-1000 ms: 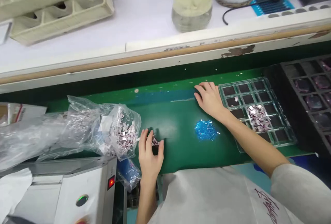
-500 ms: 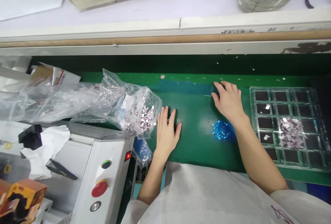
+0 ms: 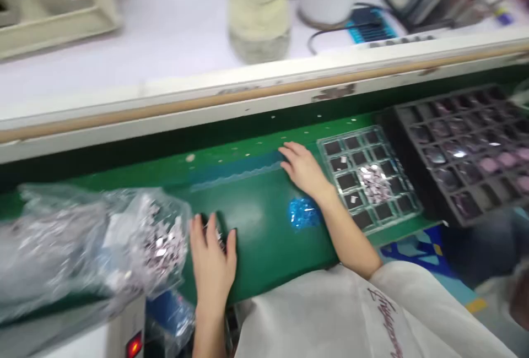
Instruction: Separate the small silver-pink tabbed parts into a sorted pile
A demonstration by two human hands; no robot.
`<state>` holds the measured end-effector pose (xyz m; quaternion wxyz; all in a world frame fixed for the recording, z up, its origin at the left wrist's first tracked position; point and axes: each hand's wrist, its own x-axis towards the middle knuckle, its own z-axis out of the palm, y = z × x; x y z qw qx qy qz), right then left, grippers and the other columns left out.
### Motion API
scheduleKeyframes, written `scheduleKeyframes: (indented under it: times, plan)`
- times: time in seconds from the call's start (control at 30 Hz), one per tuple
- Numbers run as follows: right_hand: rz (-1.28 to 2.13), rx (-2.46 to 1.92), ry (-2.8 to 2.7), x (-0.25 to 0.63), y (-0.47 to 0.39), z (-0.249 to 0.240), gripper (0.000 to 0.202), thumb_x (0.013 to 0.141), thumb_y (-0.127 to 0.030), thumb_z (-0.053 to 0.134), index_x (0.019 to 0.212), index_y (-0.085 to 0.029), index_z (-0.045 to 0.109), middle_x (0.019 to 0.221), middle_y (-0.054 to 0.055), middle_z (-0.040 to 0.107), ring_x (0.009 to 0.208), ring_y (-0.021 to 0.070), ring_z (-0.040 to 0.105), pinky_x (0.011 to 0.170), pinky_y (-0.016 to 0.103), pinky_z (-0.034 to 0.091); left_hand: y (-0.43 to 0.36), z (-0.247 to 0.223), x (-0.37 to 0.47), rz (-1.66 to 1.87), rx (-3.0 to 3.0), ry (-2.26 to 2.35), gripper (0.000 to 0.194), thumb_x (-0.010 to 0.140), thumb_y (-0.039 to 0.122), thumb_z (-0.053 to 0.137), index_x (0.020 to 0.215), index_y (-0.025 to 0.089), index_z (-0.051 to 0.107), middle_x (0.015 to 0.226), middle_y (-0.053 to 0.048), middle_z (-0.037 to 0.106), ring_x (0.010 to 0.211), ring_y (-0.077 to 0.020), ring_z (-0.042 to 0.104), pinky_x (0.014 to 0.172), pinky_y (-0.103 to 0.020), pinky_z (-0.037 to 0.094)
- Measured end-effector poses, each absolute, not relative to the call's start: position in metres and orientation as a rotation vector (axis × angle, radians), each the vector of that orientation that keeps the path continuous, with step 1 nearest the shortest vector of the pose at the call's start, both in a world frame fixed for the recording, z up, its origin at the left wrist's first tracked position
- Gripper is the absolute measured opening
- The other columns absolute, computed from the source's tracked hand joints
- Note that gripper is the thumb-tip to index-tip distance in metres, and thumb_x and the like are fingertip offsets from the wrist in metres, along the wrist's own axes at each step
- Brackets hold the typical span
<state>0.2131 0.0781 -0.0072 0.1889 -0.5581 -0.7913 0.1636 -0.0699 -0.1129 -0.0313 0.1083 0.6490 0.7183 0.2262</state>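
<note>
So the left hand (image 3: 214, 261) is hovering or resting (can't tell which) over a little pile of chips (image 3: 222, 243) on the green mat (image 3: 264, 248), right beside the bag (image 3: 118, 201). Its thumb and fingers are standing loosely apart, not closing on anything I can see. The right hand (image 3: 305, 169) is sitting at the right end of the blue ruler (image 3: 235, 173); it's blurry, so I can't tell if it's pinching or just touching.

Tip, imo: with bits this tiny, keeping the fingers low and sweeping gently should be beating any hard pinch. I'd be watching the right forearm too, since it's running just beside the blue bits (image 3: 303, 213).

Room-wise, bare mat is lying between the hands. The bag is crowding the left hand, the tray (image 3: 324, 147) is hemming in the right one, and the shelf (image 3: 165, 104) is bounding the far side. The mat's front edge is ending near the shirt (image 3: 306, 314), so chips could be dropping there.
</note>
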Motion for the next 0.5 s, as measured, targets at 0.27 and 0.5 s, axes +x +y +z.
scheduleKeyframes:
  times: [0.27, 0.5]
  plan:
    - [0.288, -1.551, -2.312, 0.206, 0.071, -0.021, 0.039, 0.110, -0.024, 0.058, 0.146, -0.014, 0.066, 0.158, 0.018, 0.065, 0.155, 0.0319, 0.056, 0.130, 0.045, 0.046, -0.070, -0.035, -0.083, 0.717, 2.182, 1.936, 0.082, 0.105, 0.041, 0.059, 0.177, 0.014, 0.032, 0.186, -0.027, 0.015, 0.170, -0.0570, 0.014, 0.131, -0.082, 0.026]
    - [0.167, -1.555, -2.339, 0.209, 0.070, -0.025, 0.034, 0.113, -0.034, 0.052, 0.143, -0.023, 0.066, 0.157, 0.007, 0.068, 0.153, 0.0234, 0.059, 0.126, 0.036, 0.049, -0.042, -0.025, -0.075, 0.951, 2.104, 1.851, 0.085, 0.096, 0.042, 0.055, 0.167, 0.072, 0.019, 0.178, 0.040, 0.011, 0.171, -0.0407, 0.025, 0.140, -0.072, 0.026]
